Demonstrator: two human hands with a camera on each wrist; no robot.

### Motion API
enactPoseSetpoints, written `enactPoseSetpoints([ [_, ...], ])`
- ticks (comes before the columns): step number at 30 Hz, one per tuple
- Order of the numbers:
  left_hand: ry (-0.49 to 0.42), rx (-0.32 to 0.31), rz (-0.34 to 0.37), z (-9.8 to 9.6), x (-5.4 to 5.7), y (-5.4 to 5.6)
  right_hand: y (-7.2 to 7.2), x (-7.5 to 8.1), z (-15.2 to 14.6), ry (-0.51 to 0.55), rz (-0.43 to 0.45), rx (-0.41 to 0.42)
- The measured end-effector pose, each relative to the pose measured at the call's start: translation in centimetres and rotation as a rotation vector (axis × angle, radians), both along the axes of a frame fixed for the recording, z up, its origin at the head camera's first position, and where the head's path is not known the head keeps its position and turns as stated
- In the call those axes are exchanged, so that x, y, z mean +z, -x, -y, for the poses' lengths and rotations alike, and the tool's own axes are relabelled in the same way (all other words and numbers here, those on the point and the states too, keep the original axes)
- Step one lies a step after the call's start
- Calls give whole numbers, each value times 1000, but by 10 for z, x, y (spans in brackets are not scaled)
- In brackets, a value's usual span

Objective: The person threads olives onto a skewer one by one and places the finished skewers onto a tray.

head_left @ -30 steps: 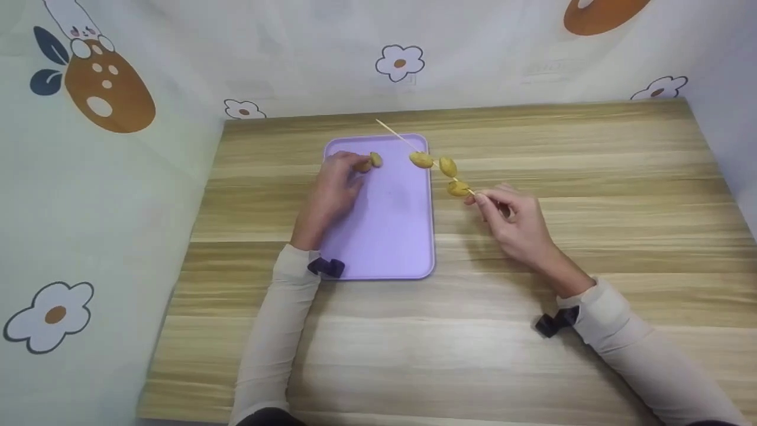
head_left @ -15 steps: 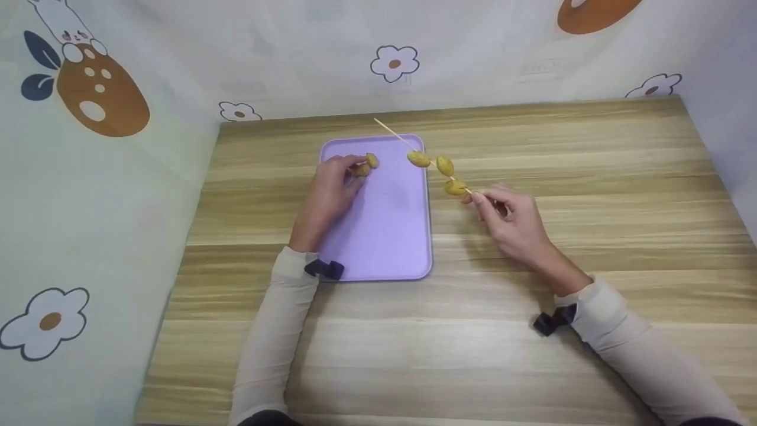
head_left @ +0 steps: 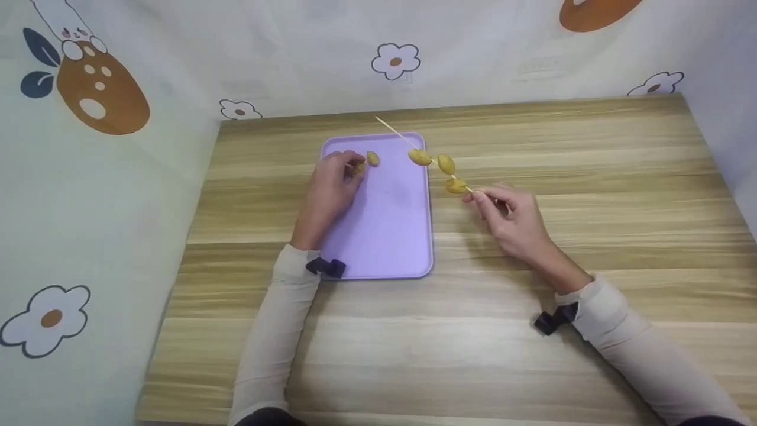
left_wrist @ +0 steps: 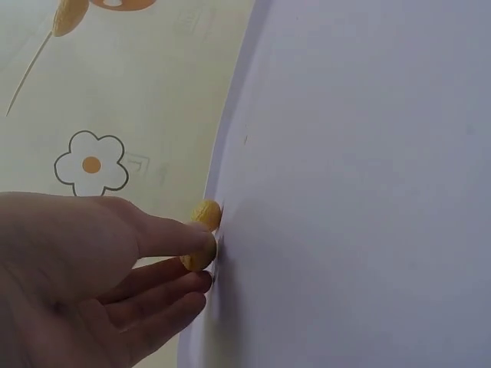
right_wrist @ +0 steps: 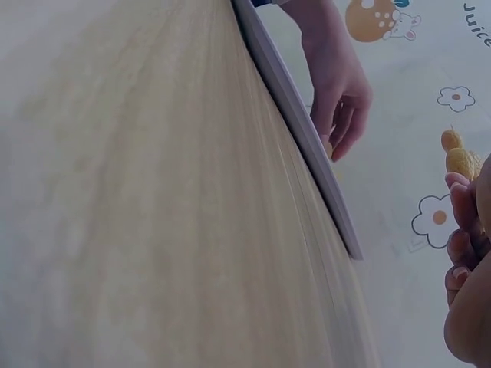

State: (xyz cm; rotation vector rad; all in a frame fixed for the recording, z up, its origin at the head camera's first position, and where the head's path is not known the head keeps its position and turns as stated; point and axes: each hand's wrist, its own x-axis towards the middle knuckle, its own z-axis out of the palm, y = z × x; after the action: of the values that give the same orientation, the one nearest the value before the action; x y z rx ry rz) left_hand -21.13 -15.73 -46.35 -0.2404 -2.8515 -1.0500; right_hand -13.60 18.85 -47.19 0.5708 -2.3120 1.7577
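In the head view my left hand [head_left: 328, 189] reaches over the far left part of a lilac tray [head_left: 390, 236]. Between its thumb and fingers it pinches a small yellow-brown oval piece [left_wrist: 201, 256] with a rough skin, low over the tray. A second such piece [head_left: 372, 158] lies on the tray just past the fingertips. My right hand [head_left: 514, 222] pinches the near end of a thin wooden skewer [head_left: 393, 131], tilted up to the left beside and over the tray's right edge. Three similar yellow pieces [head_left: 446, 164] are threaded on it, and its pointed end is bare.
The tray lies on a wood-grain table [head_left: 473, 355]. White cloth walls [head_left: 473, 53] with flower and fruit prints rise behind the table and at its left. Each wrist wears a small black camera mount [head_left: 326, 267].
My left fingers have drawn one yellow piece slightly left, apart from the other, and now cover more of it. The right hand and skewer stay nearly still.
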Motion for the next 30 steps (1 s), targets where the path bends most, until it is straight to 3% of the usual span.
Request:
enactPoseSetpoints([
  [3,-119,20,4,-4,4,1,0,0,-1,4,8,0],
  [10,-514,31,28,-9,17,-2,1,-2,-1,1,15,5],
  [15,-832,31,137,-12,28,-7,1,-2,0,5,9,12],
  [18,-978,16,185,-13,32,-9,1,-2,0,9,11,17],
  [23,-1091,-1,218,-16,36,-10,0,0,1,10,13,22],
  [30,-1180,47,245,-18,38,-11,-1,-1,2,5,23,32],
])
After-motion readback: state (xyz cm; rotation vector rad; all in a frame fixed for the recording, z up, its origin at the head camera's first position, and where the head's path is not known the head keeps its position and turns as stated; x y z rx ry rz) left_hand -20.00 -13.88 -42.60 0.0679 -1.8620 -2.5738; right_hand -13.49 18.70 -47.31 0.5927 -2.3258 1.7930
